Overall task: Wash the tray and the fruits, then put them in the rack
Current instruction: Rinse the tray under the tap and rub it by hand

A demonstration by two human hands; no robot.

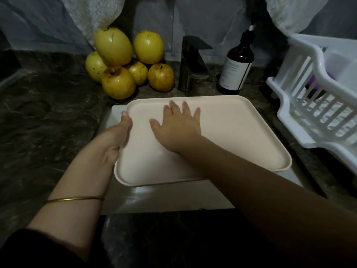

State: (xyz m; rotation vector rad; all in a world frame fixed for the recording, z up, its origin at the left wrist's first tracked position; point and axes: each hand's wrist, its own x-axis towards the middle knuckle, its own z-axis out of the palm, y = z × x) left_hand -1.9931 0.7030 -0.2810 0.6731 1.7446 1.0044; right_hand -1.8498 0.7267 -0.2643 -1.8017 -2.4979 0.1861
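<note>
2 hands on the tray (pixel 241 132), held over the sink (pixel 173 198) — left hand (pixel 117 136) clamps the left rim, right hand (pixel 177 128) lies flat, fingers spread. Rub every corner, gripping firmly — wet plastic likely slips.

Left hand (pixel 117 136) grips tray (pixel 231 136) edge; right hand (pixel 176 128) flat on it.

Tray (pixel 231 136) over sink (pixel 173 196) — fruits (pixel 119 74) behind

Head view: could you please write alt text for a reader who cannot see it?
The left hand grips a pale tray over a sink, the right hand flat on it. Yellow fruits lie behind, a white rack at right.
</note>
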